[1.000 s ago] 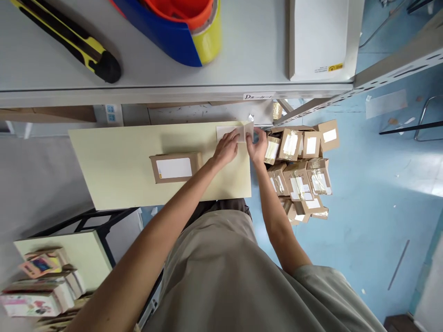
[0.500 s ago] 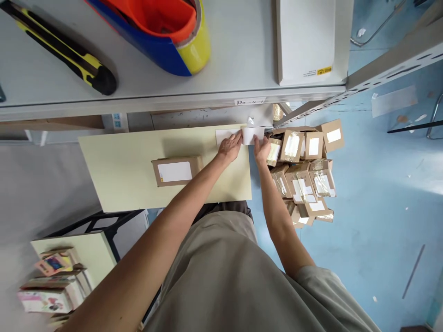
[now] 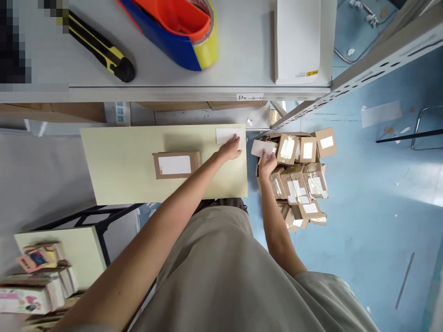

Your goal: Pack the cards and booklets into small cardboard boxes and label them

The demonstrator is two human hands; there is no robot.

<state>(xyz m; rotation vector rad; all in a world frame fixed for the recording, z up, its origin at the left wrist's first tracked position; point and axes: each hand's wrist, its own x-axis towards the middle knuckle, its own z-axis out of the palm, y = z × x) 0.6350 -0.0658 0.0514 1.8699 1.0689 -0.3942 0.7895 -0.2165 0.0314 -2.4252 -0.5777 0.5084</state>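
My left hand (image 3: 230, 148) lies on the pale yellow board, fingers stretched out over the lower right edge of a white paper slip (image 3: 224, 134). Beyond the board's right edge, my right hand (image 3: 267, 163) pinches a second white slip (image 3: 258, 147), above the heap of cardboard boxes (image 3: 294, 177). To the left of my left hand, a small brown carton (image 3: 194, 162) with a white label sits on the board (image 3: 121, 170). Whether the slips carry print I cannot make out.
A grey shelf (image 3: 242, 55) crosses the top, bearing a yellow and black utility knife (image 3: 100, 46), a tape dispenser (image 3: 173, 41) and a stack of white paper (image 3: 297, 46). A slotted post (image 3: 387, 50) stands right. Stacked cartons (image 3: 38, 286) occupy the lower left.
My right hand has moved right and slightly down with its slip, off the board and over the boxes. The two slips are now apart. My left hand stays beside the first slip.
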